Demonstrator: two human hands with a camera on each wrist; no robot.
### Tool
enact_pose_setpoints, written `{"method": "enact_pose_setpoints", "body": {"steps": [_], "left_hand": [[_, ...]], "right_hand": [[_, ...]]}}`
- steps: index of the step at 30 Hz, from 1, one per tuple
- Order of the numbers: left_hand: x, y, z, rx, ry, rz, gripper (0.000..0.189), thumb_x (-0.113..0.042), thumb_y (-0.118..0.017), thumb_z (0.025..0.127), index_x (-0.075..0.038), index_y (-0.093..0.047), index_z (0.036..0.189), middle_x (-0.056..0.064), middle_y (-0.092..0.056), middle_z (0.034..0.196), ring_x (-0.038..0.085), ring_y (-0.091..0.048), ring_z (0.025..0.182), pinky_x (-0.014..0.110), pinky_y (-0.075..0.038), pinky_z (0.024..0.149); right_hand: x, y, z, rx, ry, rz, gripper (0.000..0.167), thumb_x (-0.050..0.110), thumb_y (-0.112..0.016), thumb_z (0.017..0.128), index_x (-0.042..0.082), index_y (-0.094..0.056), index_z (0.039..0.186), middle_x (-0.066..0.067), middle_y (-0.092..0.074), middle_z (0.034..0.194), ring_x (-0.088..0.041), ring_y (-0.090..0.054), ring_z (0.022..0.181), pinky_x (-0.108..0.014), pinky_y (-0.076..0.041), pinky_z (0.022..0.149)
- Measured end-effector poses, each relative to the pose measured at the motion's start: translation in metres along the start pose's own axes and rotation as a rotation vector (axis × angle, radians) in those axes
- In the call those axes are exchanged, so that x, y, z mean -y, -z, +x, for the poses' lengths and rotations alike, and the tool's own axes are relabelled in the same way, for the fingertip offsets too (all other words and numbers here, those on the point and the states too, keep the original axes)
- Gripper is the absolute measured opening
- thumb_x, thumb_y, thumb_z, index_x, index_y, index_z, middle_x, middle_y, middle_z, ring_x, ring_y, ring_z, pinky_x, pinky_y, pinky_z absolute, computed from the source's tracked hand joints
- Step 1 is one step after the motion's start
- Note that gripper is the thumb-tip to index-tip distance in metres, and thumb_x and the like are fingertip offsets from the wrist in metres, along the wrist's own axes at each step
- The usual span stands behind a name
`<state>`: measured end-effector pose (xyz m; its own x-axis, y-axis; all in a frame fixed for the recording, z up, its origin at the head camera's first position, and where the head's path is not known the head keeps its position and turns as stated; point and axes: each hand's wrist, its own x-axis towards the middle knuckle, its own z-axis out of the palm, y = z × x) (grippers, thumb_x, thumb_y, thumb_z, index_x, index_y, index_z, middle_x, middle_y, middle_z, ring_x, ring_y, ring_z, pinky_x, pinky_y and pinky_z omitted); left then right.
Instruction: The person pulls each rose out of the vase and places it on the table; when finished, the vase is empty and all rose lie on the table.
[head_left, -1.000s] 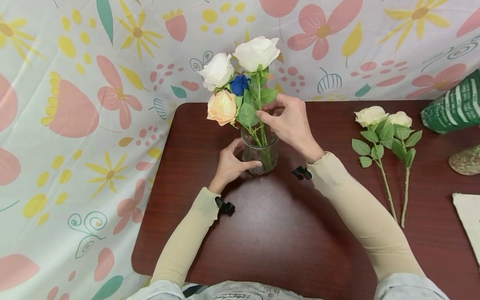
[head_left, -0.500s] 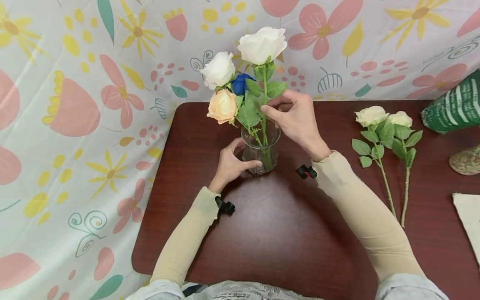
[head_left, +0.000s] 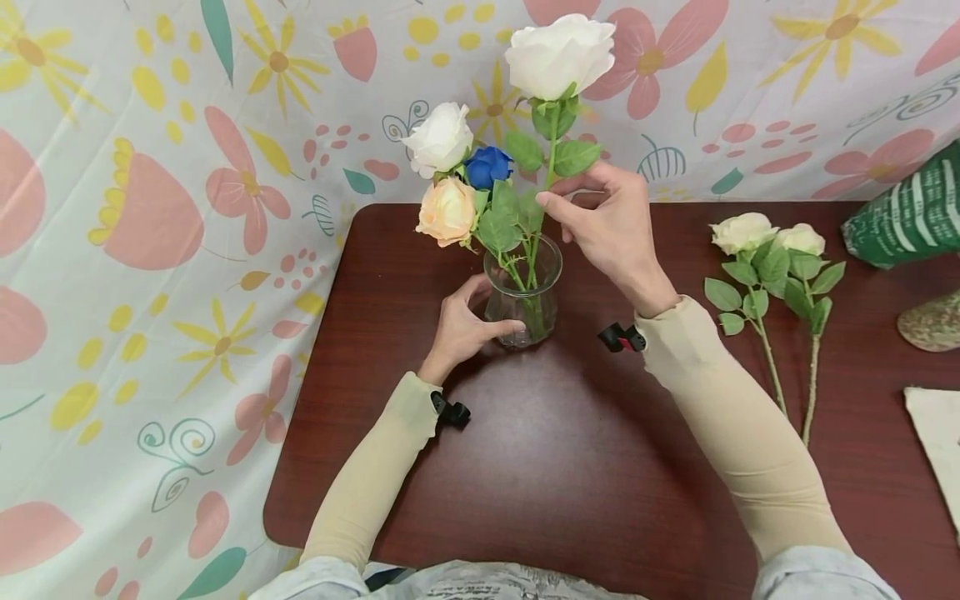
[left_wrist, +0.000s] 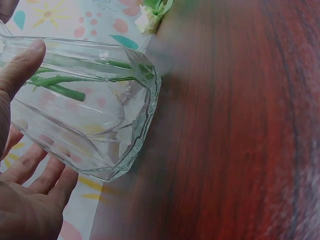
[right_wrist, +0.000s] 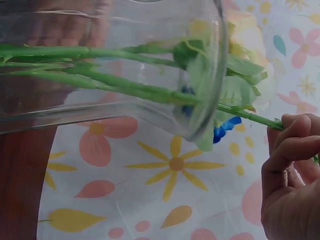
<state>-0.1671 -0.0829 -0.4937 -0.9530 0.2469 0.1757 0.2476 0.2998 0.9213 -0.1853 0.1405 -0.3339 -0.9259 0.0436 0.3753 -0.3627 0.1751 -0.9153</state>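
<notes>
My left hand (head_left: 459,332) holds a clear glass vase (head_left: 542,315) low on its side. In the left wrist view the thumb lies on one face of the glass vase (left_wrist: 95,120) and the fingers on the other. Above the rim, my right hand (head_left: 613,233) pinches the stem of a tall white rose (head_left: 561,57), which stands higher than the rest. Its green stem (right_wrist: 250,116) runs down through the vase mouth in the right wrist view. A second white rose (head_left: 440,140), a blue rose (head_left: 487,167) and a peach rose (head_left: 447,212) lean left in the vase.
Two cream roses (head_left: 742,233) with long stems lie on the dark red table (head_left: 570,467) to the right. Behind them stands a green patterned container (head_left: 903,208). Pale cloth (head_left: 933,450) lies at the right edge. A floral curtain (head_left: 247,333) borders the table's back and left.
My right hand has moved up and to the right, raising the tall white rose well above the other flowers. My left hand stays on the vase.
</notes>
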Motion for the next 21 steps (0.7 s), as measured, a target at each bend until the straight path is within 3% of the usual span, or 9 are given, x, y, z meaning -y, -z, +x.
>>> {"method": "enact_pose_setpoints", "body": {"steps": [9, 21], "left_hand": [[-0.001, 0.0, -0.001, 0.0, 0.015, 0.015, 0.075, -0.022, -0.103, 0.075, -0.01, -0.068, 0.14, 0.012, -0.074, 0.14, 0.034, -0.069, 0.134, 0.049, -0.056, 0.119], [0.0, 0.0, -0.001, 0.0, 0.013, 0.006, 0.073, -0.021, -0.102, 0.076, -0.01, -0.068, 0.14, 0.012, -0.075, 0.139, 0.034, -0.069, 0.133, 0.051, -0.056, 0.118]], "right_hand": [[0.005, 0.008, 0.001, -0.054, 0.019, 0.121, 0.005, 0.003, -0.085, 0.091, 0.004, -0.082, 0.095, 0.007, -0.079, 0.076, -0.013, -0.055, 0.045, -0.024, -0.048, 0.052], [0.01, 0.018, 0.0, -0.164, 0.082, 0.243, 0.011, -0.002, -0.084, 0.09, 0.008, -0.082, 0.093, 0.004, -0.079, 0.075, -0.014, -0.055, 0.044, -0.021, -0.039, 0.043]]}}
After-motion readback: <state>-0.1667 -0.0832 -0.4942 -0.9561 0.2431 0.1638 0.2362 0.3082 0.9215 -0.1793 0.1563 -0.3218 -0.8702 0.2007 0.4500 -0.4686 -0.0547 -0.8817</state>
